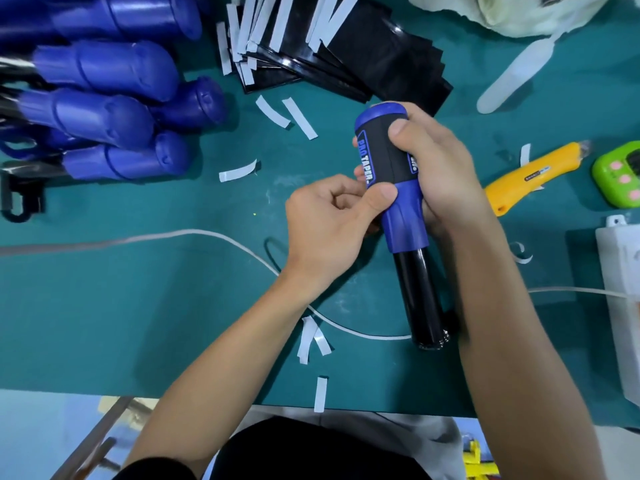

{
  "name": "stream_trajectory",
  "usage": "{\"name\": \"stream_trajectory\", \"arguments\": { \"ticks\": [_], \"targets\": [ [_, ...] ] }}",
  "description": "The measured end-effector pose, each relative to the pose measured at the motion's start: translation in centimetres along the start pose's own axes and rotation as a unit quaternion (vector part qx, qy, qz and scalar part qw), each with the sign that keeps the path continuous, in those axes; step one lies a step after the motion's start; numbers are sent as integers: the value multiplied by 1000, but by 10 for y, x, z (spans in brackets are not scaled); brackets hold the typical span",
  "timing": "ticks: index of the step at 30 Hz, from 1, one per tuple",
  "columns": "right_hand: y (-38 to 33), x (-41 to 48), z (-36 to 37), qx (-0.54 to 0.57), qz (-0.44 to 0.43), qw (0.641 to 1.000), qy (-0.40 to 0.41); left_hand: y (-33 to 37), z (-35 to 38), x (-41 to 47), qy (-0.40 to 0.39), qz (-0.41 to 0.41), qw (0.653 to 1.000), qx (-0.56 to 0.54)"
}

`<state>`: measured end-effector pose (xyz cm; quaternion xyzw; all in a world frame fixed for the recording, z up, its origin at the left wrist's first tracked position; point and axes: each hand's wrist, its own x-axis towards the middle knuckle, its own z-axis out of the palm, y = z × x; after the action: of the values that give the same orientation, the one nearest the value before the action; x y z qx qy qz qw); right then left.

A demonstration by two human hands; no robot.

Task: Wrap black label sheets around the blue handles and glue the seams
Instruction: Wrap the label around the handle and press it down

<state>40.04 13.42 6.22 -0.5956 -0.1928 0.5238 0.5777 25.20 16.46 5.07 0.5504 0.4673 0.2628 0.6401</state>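
A blue handle [405,220] with a black shaft stands tilted over the green mat, between both hands. A black label sheet [388,150] with blue lettering is wrapped around its upper part. My right hand [436,168] grips the handle from the right, thumb pressed on the label near the top. My left hand [332,223] holds it from the left, thumb on the label's lower edge, fingers curled behind. A stack of black label sheets [363,57] with white backing strips lies at the top centre. Several bare blue handles [104,112] are piled at the top left.
A yellow utility knife [530,174] and a green timer [620,174] lie to the right. Beyond them are a white spatula [516,74] and a white box [620,289]. A white cable [194,233] crosses the mat. Peeled white strips [311,337] are scattered around.
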Motion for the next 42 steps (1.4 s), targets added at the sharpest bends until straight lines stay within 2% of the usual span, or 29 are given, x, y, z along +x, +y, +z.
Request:
{"name": "stream_trajectory", "arguments": {
  "ticks": [5, 14, 20, 34, 42],
  "targets": [
    [6, 0, -8, 97, 19, 995, -12, 0, 0, -3, -18, 38, 999, 13],
    [17, 4, -15, 135, 19, 990, -18, -4, 4, -1, -3, 51, 995, 82],
    [16, 5, -17, 133, 31, 990, -26, -5, 4, 1, 2, 54, 995, 82],
    [16, 4, -34, 168, 18, 962, -214, -7, 6, 3, 1, 37, 996, 80],
    [20, 3, -36, 144, 2, 957, -252, -6, 6, 2, -5, 32, 997, 76]
  ]
}}
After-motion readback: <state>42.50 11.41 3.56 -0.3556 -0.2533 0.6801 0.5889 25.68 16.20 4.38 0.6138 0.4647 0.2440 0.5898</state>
